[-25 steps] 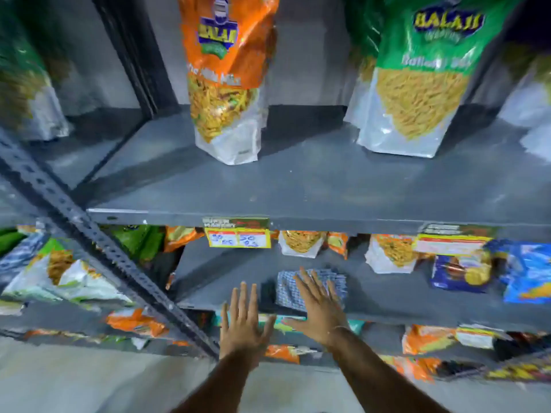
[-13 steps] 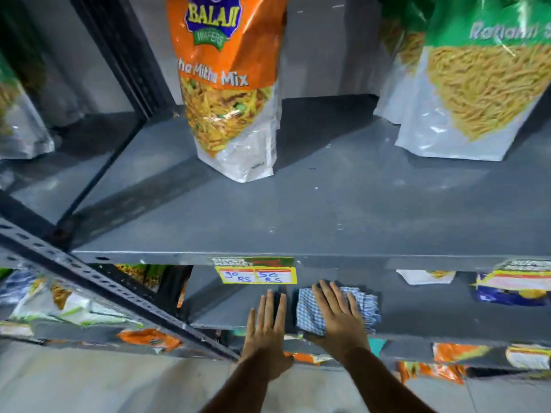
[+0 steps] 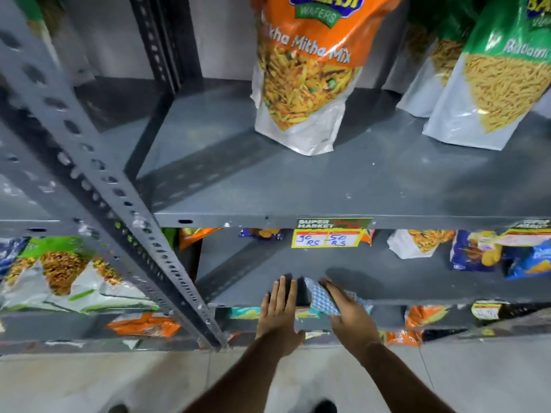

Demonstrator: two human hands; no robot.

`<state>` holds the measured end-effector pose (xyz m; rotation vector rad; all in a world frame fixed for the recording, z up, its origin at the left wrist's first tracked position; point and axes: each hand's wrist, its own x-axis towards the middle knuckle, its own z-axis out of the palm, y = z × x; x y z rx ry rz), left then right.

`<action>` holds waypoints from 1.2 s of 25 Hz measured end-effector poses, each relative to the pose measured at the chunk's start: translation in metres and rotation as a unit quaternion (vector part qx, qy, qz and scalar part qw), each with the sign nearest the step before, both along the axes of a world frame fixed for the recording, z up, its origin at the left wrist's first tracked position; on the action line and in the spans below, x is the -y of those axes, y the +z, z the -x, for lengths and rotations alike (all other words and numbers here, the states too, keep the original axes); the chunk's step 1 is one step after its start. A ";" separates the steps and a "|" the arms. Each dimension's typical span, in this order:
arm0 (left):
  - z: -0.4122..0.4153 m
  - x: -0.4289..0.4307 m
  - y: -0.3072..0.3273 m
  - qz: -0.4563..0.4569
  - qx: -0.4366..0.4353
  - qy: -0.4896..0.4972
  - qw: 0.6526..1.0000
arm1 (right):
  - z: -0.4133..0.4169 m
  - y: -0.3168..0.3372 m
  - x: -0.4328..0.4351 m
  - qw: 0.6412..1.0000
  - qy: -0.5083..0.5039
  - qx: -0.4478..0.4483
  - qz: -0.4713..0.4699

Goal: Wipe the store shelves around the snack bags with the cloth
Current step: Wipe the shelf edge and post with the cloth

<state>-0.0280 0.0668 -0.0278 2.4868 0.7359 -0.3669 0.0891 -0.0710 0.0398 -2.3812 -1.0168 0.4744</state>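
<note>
A blue-and-white checked cloth (image 3: 321,298) lies at the front edge of the lower grey shelf (image 3: 387,275). My right hand (image 3: 350,315) is closed on it, fingers over its right side. My left hand (image 3: 278,311) rests flat and open on the shelf edge just left of the cloth, holding nothing. On the upper grey shelf (image 3: 328,186) stand an orange snack bag (image 3: 301,84) and a green snack bag (image 3: 492,90). At the back of the lower shelf lie a white-bottomed snack bag (image 3: 417,244) and blue snack bags (image 3: 507,257).
A perforated grey steel upright (image 3: 119,204) runs diagonally at left. A yellow price tag (image 3: 328,238) hangs from the upper shelf's edge. More snack bags (image 3: 59,278) fill the left bay and the shelves below. Pale floor tiles (image 3: 89,383) lie underneath.
The view has shifted left and closer to the shelves. My right hand has drawn the cloth toward the front edge and gathered it; my left hand stays flat beside it.
</note>
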 end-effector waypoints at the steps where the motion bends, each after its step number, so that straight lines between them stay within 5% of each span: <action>1: 0.003 -0.003 0.008 0.017 0.020 0.010 1.000 | 0.014 0.020 -0.001 0.999 0.009 0.002 -0.034; 4: 0.018 -0.014 0.041 0.022 0.167 0.050 0.985 | 0.049 0.103 -0.012 0.986 0.087 -0.040 -0.137; 7: 0.063 -0.022 0.078 -0.068 0.360 0.045 0.929 | 0.063 0.212 -0.023 0.960 0.178 -0.058 -0.208; 10: 0.112 -0.025 0.115 -0.264 0.444 0.057 0.855 | 0.065 0.300 -0.045 0.943 0.190 -0.001 -0.272; 14: 0.104 -0.085 0.199 -0.396 0.510 0.193 0.739 | 0.051 0.363 -0.139 0.941 0.167 0.035 -0.292; 18: 0.087 -0.144 0.252 -0.484 0.488 0.227 0.689 | 0.031 0.379 -0.275 0.951 0.152 0.128 -0.235; 23: 0.077 -0.161 0.229 -0.528 0.498 0.190 0.662 | -0.008 0.332 -0.369 0.952 0.148 0.233 -0.133; 27: 0.074 -0.165 0.221 -0.522 0.505 0.183 0.663 | -0.026 0.311 -0.402 0.959 0.133 0.230 -0.102; 30: 0.073 -0.164 0.221 -0.515 0.527 0.172 0.654 | -0.028 0.303 -0.414 0.982 0.124 0.141 0.001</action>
